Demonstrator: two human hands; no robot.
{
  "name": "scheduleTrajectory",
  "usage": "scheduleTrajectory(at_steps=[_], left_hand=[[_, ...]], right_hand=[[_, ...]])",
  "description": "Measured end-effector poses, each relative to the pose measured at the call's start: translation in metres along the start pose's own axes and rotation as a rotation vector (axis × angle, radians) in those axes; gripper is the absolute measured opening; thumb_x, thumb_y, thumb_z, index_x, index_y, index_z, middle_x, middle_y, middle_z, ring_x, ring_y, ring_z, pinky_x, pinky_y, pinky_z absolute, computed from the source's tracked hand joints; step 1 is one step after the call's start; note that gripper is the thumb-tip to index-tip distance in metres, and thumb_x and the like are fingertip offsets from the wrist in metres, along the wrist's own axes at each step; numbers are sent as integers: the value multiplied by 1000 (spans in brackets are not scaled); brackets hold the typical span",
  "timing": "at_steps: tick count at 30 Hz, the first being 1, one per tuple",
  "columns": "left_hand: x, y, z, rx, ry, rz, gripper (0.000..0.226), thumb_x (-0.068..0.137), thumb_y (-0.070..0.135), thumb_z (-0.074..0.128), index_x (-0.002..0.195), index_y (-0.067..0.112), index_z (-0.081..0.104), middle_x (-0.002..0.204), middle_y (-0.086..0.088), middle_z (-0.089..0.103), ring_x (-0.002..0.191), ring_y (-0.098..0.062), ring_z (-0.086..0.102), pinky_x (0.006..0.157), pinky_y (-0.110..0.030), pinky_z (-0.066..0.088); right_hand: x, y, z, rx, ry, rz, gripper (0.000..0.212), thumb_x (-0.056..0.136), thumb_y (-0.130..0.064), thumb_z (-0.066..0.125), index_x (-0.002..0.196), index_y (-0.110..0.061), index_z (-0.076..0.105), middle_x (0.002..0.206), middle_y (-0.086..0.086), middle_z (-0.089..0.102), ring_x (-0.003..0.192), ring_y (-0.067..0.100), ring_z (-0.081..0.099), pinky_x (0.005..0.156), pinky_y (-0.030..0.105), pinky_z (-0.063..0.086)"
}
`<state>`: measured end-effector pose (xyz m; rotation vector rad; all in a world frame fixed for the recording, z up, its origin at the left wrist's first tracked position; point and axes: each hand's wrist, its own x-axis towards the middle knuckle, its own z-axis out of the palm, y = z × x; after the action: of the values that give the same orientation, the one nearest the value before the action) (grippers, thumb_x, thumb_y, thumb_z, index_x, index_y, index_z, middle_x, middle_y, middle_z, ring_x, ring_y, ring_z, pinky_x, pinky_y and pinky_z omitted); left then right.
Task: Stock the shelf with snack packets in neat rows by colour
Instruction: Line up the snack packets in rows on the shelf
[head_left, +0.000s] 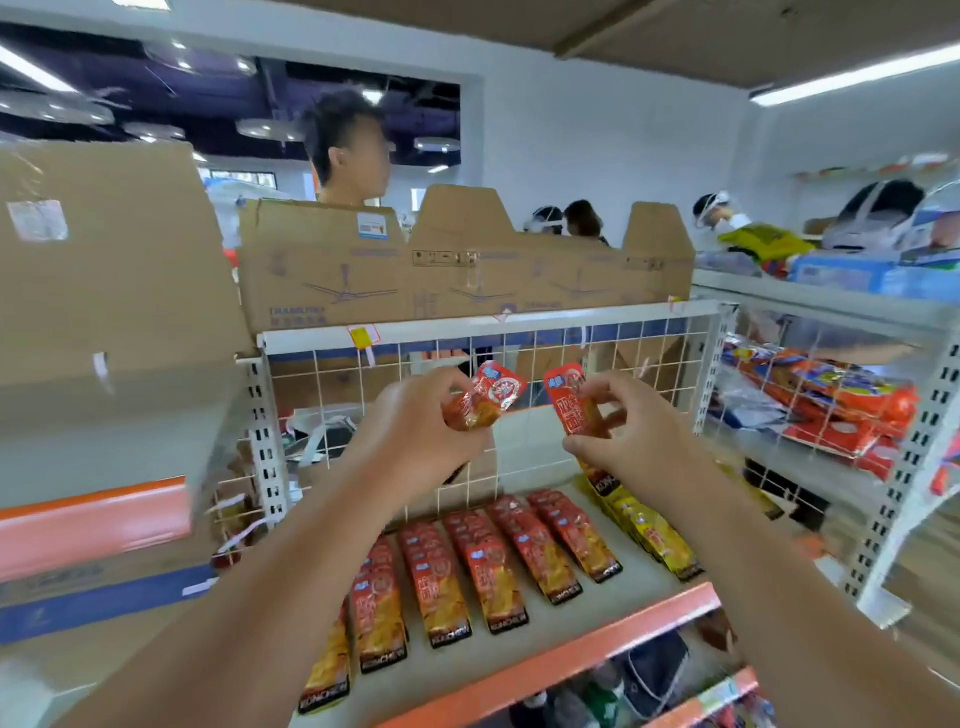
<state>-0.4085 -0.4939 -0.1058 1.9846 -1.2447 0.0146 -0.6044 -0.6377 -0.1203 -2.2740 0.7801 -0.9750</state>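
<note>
Pinching a glossy red foil packet (491, 397) between thumb and curled fingers, the left hand (415, 415) holds it above the shelf (597, 610); this packet looks bent, its upper end tilted up and to the right. The right hand (628, 431) grips a second red packet (569, 402) by its lower part, long axis nearly upright, with the top leaning slightly left. Both packets are flat, narrow and shiny.

Below them the shelf is a grey board with an orange front lip and a white wire grid (649, 353) at the back. Red rows (498, 571) of overlapping packets lie flat on it, with a yellow row (649, 535) just beside them on the right. Their long axes run front to back and their black ends face the lip. Brown cardboard boxes (467, 275) sit on top of the unit. Fluorescent strips light the white-walled room, and other people stand behind the boxes.
</note>
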Motion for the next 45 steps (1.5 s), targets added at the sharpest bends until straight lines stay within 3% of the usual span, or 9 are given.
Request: scheduleTrajectory(at_steps=[3, 6, 10, 15, 23, 27, 32, 37, 45], left_hand=[[-6, -25, 31, -3, 28, -33, 46, 83, 50, 79, 124, 44, 60, 112, 20, 63, 92, 3, 59, 68, -19, 45], [-13, -57, 55, 13, 63, -76, 51, 84, 52, 78, 128, 46, 55, 114, 19, 60, 95, -1, 60, 73, -22, 49], [-19, -108, 82, 24, 91, -159, 59, 83, 48, 80, 135, 44, 52, 114, 13, 61, 100, -11, 64, 82, -31, 56], [-36, -157, 112, 86, 121, -256, 68, 82, 50, 79, 142, 36, 51, 124, 10, 61, 110, -9, 59, 85, -20, 43], [-78, -193, 148, 231, 177, -500, 76, 80, 70, 63, 146, 36, 45, 130, 7, 59, 111, -15, 57, 97, -35, 52], [-89, -190, 172, 323, 226, -635, 83, 75, 82, 45, 140, 33, 52, 119, 3, 65, 102, -21, 65, 85, -39, 57], [-95, -186, 192, 418, 228, -777, 77, 74, 72, 55, 134, 25, 58, 111, -1, 66, 97, -26, 65, 83, -42, 56], [-92, -188, 205, 488, 219, -857, 64, 72, 46, 78, 128, 21, 61, 110, -4, 68, 94, -29, 65, 79, -41, 56], [-89, -187, 208, 462, 233, -870, 67, 86, 55, 69, 143, 25, 50, 129, 1, 62, 115, -23, 59, 92, -39, 52]], right_hand=[[2, 26, 22, -25, -61, -8, 46, 77, -33, 84, 112, -39, 54, 115, -14, 56, 93, 1, 57, 74, 20, 48], [6, 46, 54, -37, -111, 8, 48, 77, -31, 84, 114, -36, 54, 113, -13, 54, 96, -1, 54, 78, 15, 43], [8, 68, 106, -26, -184, 44, 53, 76, -30, 85, 117, -38, 54, 115, -12, 53, 104, 5, 55, 91, 26, 48], [8, 94, 161, -46, -300, 95, 61, 74, -37, 85, 126, -35, 54, 119, -12, 53, 110, 6, 53, 98, 27, 44], [23, 114, 218, -36, -393, 29, 58, 78, -40, 81, 128, -36, 53, 120, -17, 46, 113, 4, 46, 101, 26, 39], [35, 131, 232, -6, -489, -53, 52, 78, -45, 80, 119, -46, 48, 118, -19, 44, 111, 1, 45, 96, 21, 35], [46, 150, 242, 25, -591, -89, 49, 81, -45, 78, 121, -42, 50, 117, -18, 45, 107, 2, 48, 83, 10, 37], [53, 161, 246, 58, -645, -104, 51, 81, -42, 80, 122, -41, 51, 121, -17, 44, 114, 5, 50, 100, 33, 49], [57, 166, 249, 72, -670, -120, 50, 82, -44, 79, 122, -41, 49, 118, -18, 40, 112, 5, 47, 99, 28, 46]])
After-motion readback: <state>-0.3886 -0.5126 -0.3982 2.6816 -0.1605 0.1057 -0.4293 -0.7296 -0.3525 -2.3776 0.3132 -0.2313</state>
